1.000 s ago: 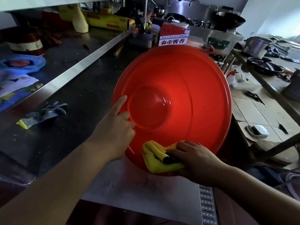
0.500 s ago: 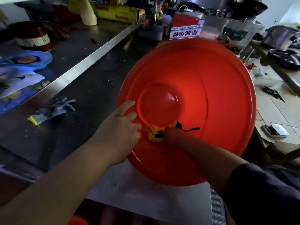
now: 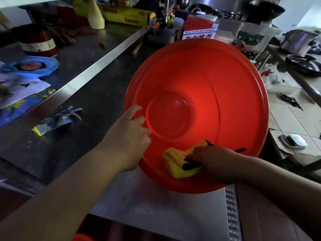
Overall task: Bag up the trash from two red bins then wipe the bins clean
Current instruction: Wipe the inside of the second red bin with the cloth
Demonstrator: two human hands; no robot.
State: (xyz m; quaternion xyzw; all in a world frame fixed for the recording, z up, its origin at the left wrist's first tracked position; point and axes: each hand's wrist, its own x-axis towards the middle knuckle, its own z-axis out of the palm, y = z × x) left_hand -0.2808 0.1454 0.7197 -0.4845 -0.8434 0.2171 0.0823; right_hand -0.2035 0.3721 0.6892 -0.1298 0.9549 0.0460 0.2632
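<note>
Left hand (image 3: 129, 134) curls over the red bin's (image 3: 217, 94) near rim while right hand (image 3: 215, 162) grips the yellow cloth (image 3: 175, 162) against its inner wall.

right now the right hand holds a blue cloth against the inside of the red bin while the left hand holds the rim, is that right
Not quite: the cloth is yellow, not blue. The head view shows the right hand holding it against the inside of the red bin while the left hand holds the rim.
</note>
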